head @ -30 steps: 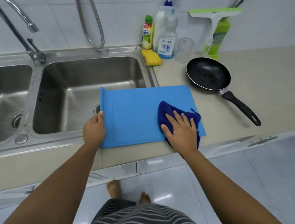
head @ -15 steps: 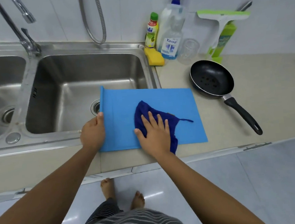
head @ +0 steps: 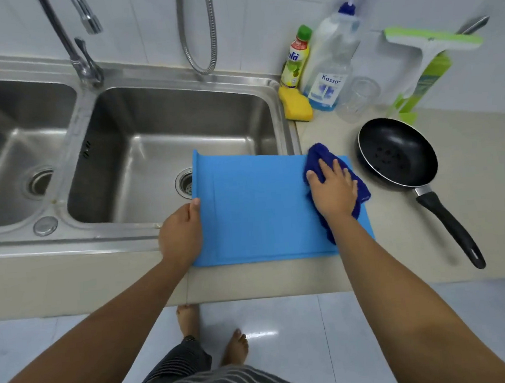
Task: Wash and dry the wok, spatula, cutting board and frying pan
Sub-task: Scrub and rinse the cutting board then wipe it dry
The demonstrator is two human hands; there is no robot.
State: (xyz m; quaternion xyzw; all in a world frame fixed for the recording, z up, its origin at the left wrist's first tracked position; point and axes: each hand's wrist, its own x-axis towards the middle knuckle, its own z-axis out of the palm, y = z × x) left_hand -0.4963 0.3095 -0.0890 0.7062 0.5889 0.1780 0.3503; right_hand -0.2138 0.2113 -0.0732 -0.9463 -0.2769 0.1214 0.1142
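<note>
Cutting board (head: 258, 209) flat, one end over sink (head: 97, 235) | left hand (head: 181, 230) curled round its sink-side edge | right hand (head: 332, 189), fingers straight, presses blue cloth (head: 318, 154) on end farthest from sink

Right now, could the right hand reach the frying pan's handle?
Probably yes: the right hand presses the blue cloth at the cutting board's right edge; the frying pan handle lies beside it on the counter, nothing between.

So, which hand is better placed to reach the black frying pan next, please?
Probably the right hand: on the dark blue cloth, nearer the black frying pan; the left hand grips the blue cutting board.
</note>
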